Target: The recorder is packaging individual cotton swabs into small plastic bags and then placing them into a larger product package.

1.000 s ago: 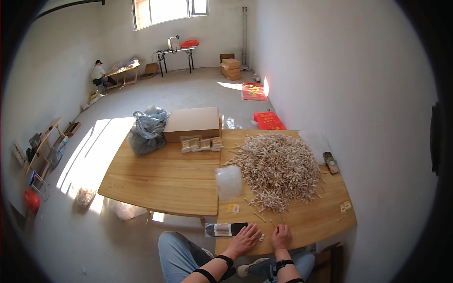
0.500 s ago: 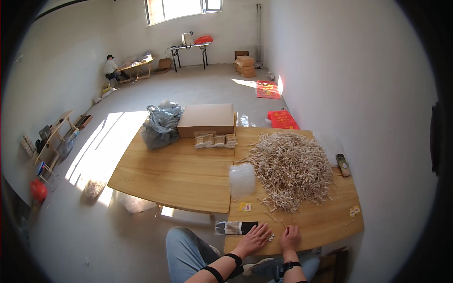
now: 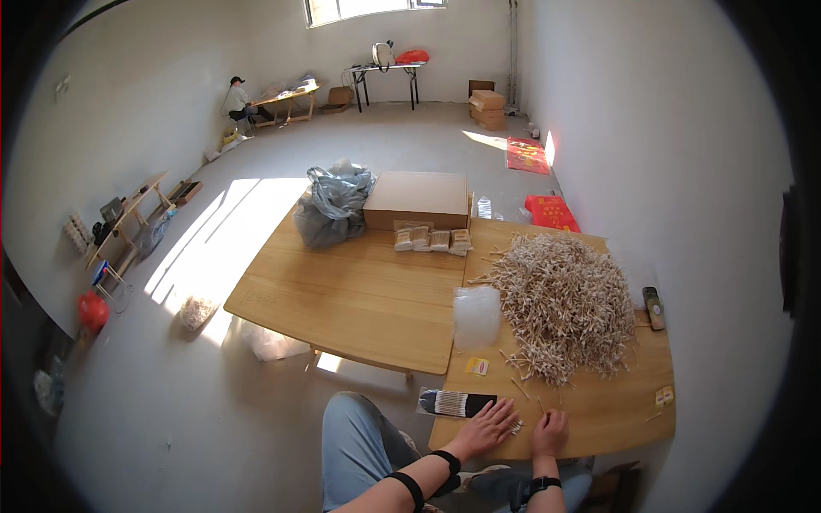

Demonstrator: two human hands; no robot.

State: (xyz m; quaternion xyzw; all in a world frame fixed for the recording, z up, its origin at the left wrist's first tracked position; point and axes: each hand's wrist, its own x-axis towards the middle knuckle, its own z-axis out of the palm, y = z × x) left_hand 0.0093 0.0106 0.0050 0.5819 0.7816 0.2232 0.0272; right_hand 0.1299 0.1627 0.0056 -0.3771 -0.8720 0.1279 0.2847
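My left hand (image 3: 486, 427) lies flat on the near edge of the table, fingers stretched out. Its fingertips touch or cover a few cotton swabs (image 3: 516, 426). Left of it is a black strip with a row of cotton swabs (image 3: 451, 403), partly in a clear bag; its right end meets my left fingers. My right hand (image 3: 550, 434) is closed in a pinch, with a thin cotton swab (image 3: 540, 404) sticking up from the fingers. Beyond both hands rises a big heap of loose cotton swabs (image 3: 564, 308). A single loose swab (image 3: 520, 387) lies between heap and hands.
Clear plastic bags (image 3: 476, 318) and a small yellow-and-white card (image 3: 477, 366) lie left of the heap. Packed swab bundles (image 3: 432, 240), a cardboard box (image 3: 417, 199) and a grey plastic bag (image 3: 335, 205) stand farther back. A dark phone-like object (image 3: 653, 308) lies at right. Another person (image 3: 237, 98) sits far off.
The whole view has shifted, so the room and table appear farther right and mostly higher. Both hands keep nearly the same pose and place on the table.
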